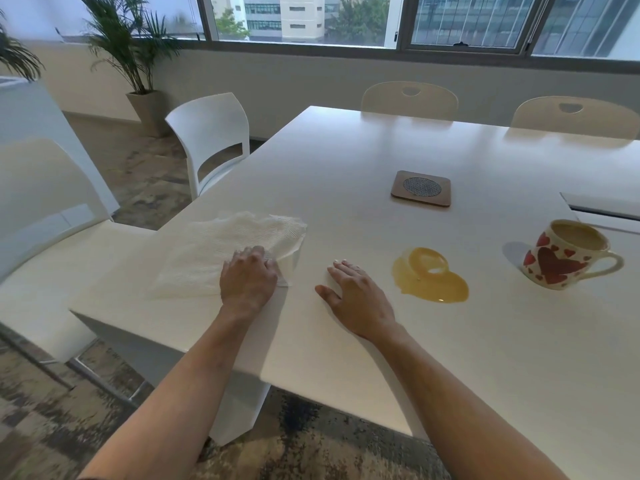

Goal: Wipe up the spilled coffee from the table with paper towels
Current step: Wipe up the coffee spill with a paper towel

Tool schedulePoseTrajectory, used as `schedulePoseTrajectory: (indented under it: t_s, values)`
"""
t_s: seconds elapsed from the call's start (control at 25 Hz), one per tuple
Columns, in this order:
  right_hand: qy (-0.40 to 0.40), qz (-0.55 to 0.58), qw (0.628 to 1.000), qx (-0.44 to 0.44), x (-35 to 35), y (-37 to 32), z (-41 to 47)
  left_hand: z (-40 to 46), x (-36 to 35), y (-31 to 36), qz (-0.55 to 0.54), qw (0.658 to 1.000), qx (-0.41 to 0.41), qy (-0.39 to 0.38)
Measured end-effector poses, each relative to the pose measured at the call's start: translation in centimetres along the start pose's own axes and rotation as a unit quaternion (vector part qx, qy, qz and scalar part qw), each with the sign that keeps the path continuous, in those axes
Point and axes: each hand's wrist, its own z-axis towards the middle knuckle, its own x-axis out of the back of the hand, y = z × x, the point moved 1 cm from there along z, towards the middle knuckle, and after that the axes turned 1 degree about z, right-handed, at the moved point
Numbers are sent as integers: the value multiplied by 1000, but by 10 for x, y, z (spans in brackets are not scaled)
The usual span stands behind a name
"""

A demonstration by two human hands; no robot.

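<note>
A tan puddle of spilled coffee (429,277) lies on the white table (346,161), right of centre near the front. White paper towels (228,249) lie spread out at the table's near left corner. My left hand (247,278) is on the towels' right edge, its fingers curled over the paper and gripping it. My right hand (356,292) rests flat on the bare tabletop, fingers straight, a short way left of the puddle and not touching it.
A mug with red hearts (561,258) holding coffee stands right of the puddle. A wooden coaster (420,188) lies farther back. White chairs (211,140) stand along the left side and the far side. A cable slot (602,213) sits at the right edge.
</note>
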Motion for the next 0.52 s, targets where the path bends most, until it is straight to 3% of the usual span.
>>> schedulePoseTrajectory:
  t_s: [0.52]
  values:
    - [-8,-3,1000,2,-1,3,0,6,6,1,-2,1000,24,-10]
